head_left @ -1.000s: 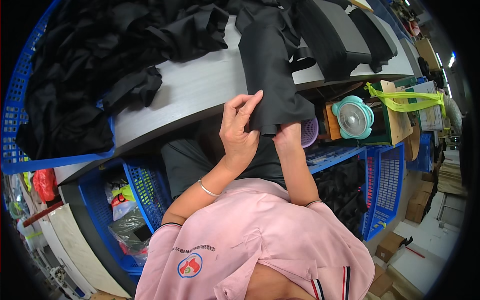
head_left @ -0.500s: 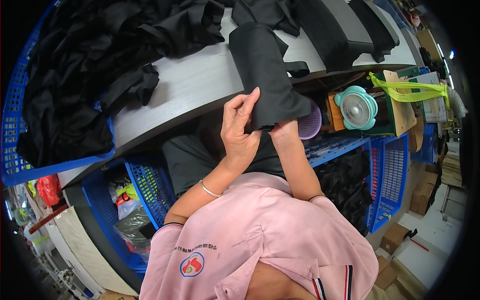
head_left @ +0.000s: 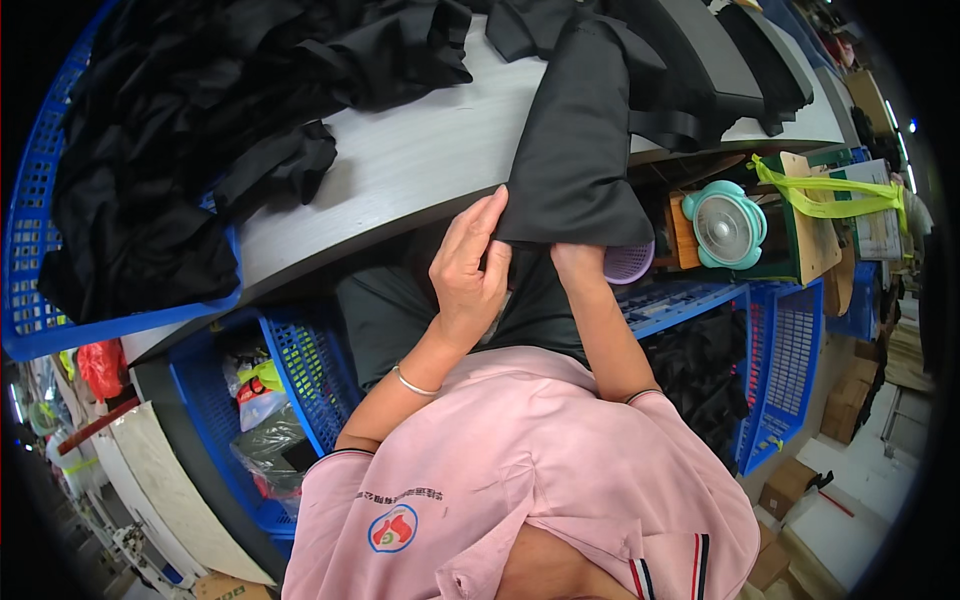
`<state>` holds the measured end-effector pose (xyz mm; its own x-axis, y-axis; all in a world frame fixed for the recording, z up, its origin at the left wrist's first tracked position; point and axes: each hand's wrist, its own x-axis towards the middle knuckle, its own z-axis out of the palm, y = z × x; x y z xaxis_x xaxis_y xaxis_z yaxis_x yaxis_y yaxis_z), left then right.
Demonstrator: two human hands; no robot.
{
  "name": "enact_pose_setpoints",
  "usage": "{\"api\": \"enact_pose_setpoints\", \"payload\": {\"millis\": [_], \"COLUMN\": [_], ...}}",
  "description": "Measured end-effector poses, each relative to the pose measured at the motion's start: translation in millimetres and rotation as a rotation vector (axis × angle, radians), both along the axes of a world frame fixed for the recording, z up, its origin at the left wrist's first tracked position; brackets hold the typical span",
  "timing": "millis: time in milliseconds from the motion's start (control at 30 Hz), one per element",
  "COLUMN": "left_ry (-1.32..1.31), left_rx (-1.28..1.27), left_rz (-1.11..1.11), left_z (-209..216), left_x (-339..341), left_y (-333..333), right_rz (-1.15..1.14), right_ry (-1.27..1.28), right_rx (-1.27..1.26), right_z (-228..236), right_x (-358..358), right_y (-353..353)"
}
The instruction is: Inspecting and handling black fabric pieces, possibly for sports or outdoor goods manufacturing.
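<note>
A long tube-like piece of black fabric (head_left: 575,150) hangs over the front edge of the grey-white table (head_left: 400,150), its far end lying on the tabletop. My right hand (head_left: 578,262) reaches into or under its near end; the fingers are hidden by the cloth. Beside the left corner of that end is my left hand (head_left: 468,258), fingers stretched and thumb apart, the fingertips at the fabric's edge. A black strap (head_left: 665,128) sticks out from the piece's right side.
Heaped black fabric (head_left: 200,130) fills the left of the table and a blue basket (head_left: 130,335). Stacked black pieces (head_left: 700,80) lie at the far right. Near the right hand are a purple basket (head_left: 630,262) and a teal fan (head_left: 727,225). Blue crates (head_left: 310,370) stand beside my legs.
The fabric's near end has spread from bunched to flat and wide, its far part shifting right. My left hand has let go of the lower edge and drawn slightly left.
</note>
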<state>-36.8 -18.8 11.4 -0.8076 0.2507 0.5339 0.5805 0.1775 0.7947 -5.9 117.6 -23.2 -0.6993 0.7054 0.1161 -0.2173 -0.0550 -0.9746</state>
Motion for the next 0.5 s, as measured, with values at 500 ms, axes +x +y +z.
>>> {"api": "enact_pose_setpoints", "payload": {"millis": [500], "left_ry": [-1.117], "left_rx": [0.513], "left_rz": [-0.169], "left_z": [-82], "left_x": [3], "left_y": [22], "right_rz": [0.18], "right_ry": [-0.182], "right_rx": [1.473], "right_z": [3], "right_x": [-2], "right_y": [0]}}
